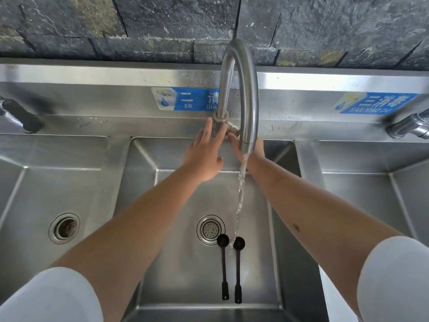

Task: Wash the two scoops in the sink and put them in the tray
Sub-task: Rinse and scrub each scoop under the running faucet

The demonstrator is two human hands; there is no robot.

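Both hands up at the tap, water running

My left hand (204,156) is spread open by the tap (241,94) base; my right hand (249,151) sits behind the spout, grip unclear. Two scoops (229,268) lie side by side low in the centre sink (176,263), beside the drain (210,229)

Two black scoops (223,263) (side by side), three sink basins (162,182), two hands (203,156)

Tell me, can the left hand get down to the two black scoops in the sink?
Probably yes. The left hand is empty and open up by the tap, and the two scoops lie uncovered on the sink floor with nothing over them.
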